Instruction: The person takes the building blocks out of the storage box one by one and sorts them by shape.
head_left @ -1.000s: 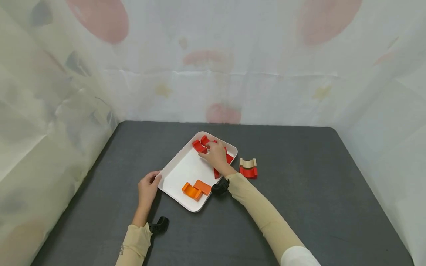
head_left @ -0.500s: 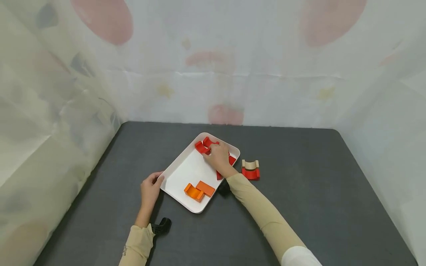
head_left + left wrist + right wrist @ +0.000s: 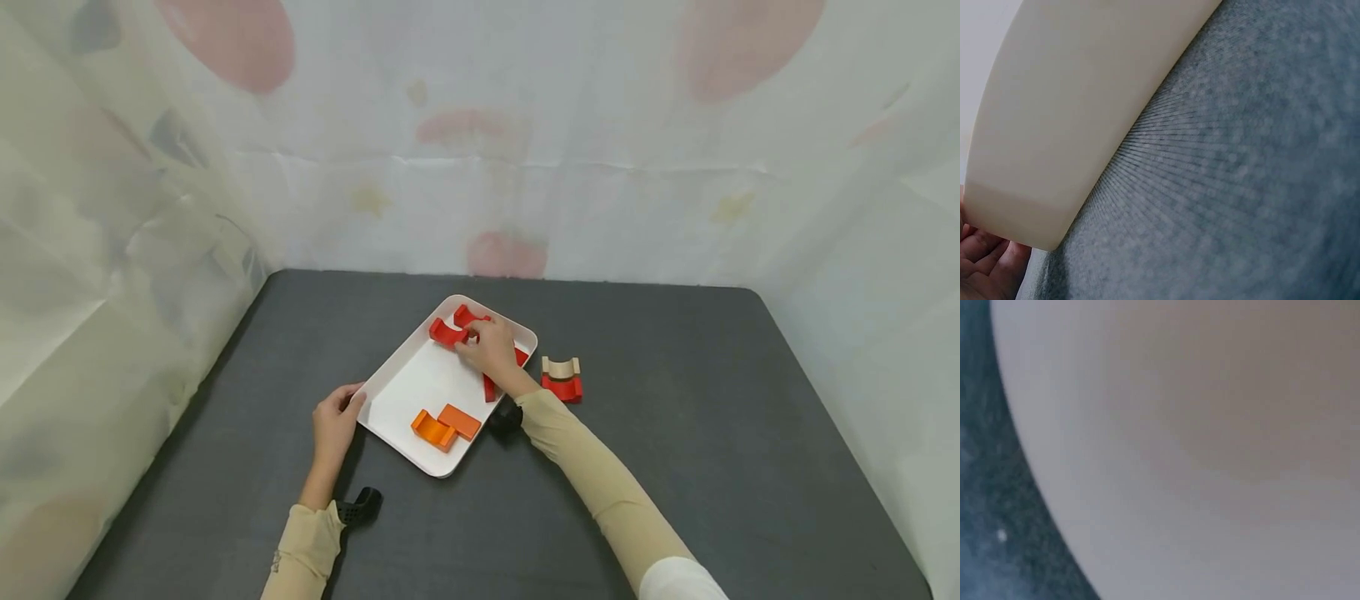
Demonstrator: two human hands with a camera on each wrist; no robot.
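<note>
A white tray lies at an angle on the dark grey table. My right hand is in the tray's far corner, its fingers curled on a red curved block, with other red blocks close around it. My left hand grips the tray's near-left rim. Two orange blocks lie in the tray's near end. The left wrist view shows the tray wall close up and my fingertips. The right wrist view shows only a blurred white tray surface.
A beige arch block on a red curved block stands on the table just right of the tray. Pale patterned curtain walls close in the table on the left, back and right.
My right hand has shifted the red block a little toward the tray's left far edge. My left hand stays on the rim.
</note>
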